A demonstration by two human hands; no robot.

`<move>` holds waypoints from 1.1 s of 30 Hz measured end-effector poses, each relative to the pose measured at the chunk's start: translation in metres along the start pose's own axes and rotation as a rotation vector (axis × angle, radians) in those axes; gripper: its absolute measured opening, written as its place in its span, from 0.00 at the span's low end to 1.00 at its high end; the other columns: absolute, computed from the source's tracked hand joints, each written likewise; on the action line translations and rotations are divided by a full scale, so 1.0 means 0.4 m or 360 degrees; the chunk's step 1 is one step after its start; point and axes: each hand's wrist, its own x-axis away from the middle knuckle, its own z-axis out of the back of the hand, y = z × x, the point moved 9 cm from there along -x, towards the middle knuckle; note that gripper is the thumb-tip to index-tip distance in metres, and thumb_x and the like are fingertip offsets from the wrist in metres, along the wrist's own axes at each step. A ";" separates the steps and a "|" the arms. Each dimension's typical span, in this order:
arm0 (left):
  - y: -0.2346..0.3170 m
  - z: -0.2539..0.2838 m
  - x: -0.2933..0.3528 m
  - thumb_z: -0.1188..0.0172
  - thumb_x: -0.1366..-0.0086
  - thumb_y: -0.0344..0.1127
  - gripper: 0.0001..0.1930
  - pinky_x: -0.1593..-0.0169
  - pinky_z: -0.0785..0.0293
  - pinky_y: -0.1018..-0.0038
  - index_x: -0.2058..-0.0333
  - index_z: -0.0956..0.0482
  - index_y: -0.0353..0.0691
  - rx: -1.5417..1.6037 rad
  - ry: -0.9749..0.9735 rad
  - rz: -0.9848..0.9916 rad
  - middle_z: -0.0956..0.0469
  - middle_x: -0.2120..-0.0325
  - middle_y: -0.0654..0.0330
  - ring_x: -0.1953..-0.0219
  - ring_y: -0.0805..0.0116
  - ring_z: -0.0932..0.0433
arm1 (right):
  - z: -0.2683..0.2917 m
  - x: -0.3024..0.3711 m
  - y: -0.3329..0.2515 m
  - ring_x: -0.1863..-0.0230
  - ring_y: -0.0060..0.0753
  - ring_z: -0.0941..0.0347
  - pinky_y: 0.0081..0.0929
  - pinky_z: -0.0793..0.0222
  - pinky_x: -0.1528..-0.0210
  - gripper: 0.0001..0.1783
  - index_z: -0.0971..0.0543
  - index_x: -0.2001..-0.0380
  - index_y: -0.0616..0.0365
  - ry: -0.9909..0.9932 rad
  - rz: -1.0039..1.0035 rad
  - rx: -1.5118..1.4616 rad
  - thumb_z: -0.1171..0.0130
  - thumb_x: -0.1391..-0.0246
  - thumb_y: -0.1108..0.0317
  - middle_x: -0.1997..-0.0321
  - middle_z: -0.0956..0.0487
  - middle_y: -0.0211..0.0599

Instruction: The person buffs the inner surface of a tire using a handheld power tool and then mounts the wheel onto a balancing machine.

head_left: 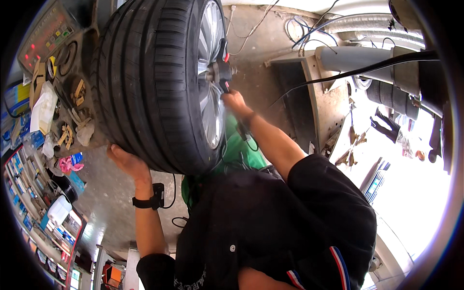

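In front of me a wide black tire (140,82) stands upright on a silver alloy rim (210,123). A black wing nut (223,73) with red-marked handles sits on a threaded shaft at the rim's centre. My right hand (235,102) is closed around the nut's near handle. My left hand (130,163) grips the tire's near left edge; part of its fingers is hidden against the rubber. A black strap with a small device (155,196) is on my left wrist.
Left of the tire, a wheel balancer's control panel (46,38) shows red lights above a tray of weights and scraps (72,111). Stocked shelves (38,217) line the lower left. Right of me stands a machine with a dark side panel (292,92); a black cable (357,72) crosses there.
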 end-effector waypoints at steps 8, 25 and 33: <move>-0.016 -0.008 -0.015 0.64 0.27 0.45 0.25 0.40 0.41 0.68 0.45 0.37 0.27 0.0168 -0.0003 0.0192 0.33 0.49 0.49 0.48 0.60 0.33 | 0.036 0.111 -0.130 0.82 0.38 0.23 0.33 0.27 0.76 0.21 0.25 0.77 0.67 0.0157 0.0080 0.0394 0.45 0.49 0.55 0.80 0.23 0.40; -0.015 -0.075 -0.099 0.61 0.29 0.59 0.36 0.32 0.50 0.66 0.35 0.43 0.36 0.0891 -0.0508 0.0923 0.40 0.35 0.54 0.35 0.59 0.41 | 0.028 0.097 -0.105 0.81 0.26 0.28 0.27 0.33 0.77 0.24 0.24 0.75 0.63 -0.0200 0.0022 0.0315 0.42 0.46 0.48 0.80 0.25 0.32; -0.048 -0.044 -0.093 0.59 0.29 0.58 0.34 0.35 0.43 0.65 0.35 0.43 0.38 0.0829 -0.0390 0.0627 0.38 0.37 0.56 0.37 0.59 0.37 | 0.053 0.142 -0.212 0.75 0.44 0.23 0.39 0.30 0.69 0.30 0.23 0.76 0.69 0.0233 0.0476 0.0461 0.44 0.45 0.45 0.80 0.23 0.48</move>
